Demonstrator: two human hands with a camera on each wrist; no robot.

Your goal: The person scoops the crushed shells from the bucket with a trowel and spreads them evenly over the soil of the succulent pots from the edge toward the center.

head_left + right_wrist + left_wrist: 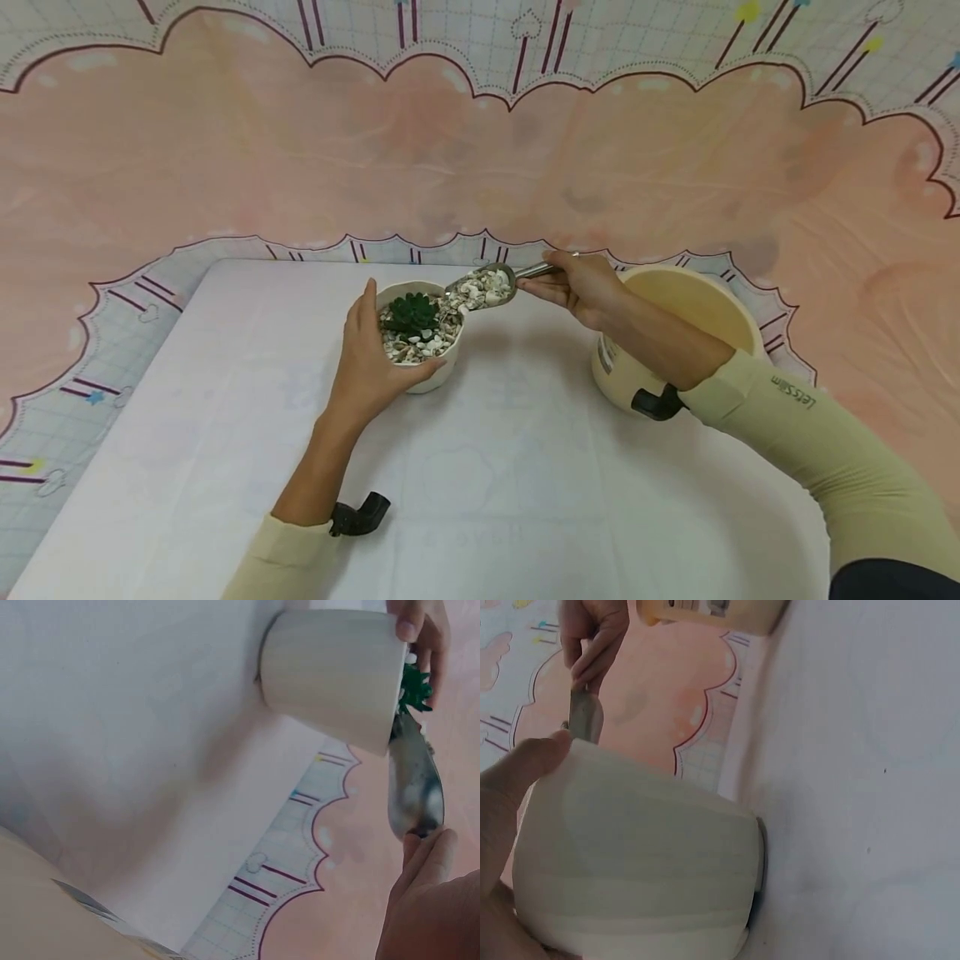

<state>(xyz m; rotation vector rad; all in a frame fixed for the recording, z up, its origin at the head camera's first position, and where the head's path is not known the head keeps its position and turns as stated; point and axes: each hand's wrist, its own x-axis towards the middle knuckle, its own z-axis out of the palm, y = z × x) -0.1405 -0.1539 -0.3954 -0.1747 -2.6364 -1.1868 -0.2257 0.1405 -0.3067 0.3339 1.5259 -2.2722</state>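
A white plant pot (429,385) stands on the table, holding a green succulent (414,314) among pale pebbles (420,348). My left hand (366,367) grips the pot at its left and near side, the thumb along the rim. In the right wrist view that thumb shows on the pot (334,671) near the top edge. My right hand (581,287) pinches the handle of a metal scoop (415,784). The scoop is loaded with white stones (483,287), and its front overlaps the pot's right rim. The left wrist view hides the pot's contents behind its wall.
A large cream bucket (611,379) stands to the right, under my right forearm. A white cloth (525,500) covers the table. Behind the table hangs a pink patterned sheet (450,167). Black wrist straps (360,515) stick out at both sleeves.
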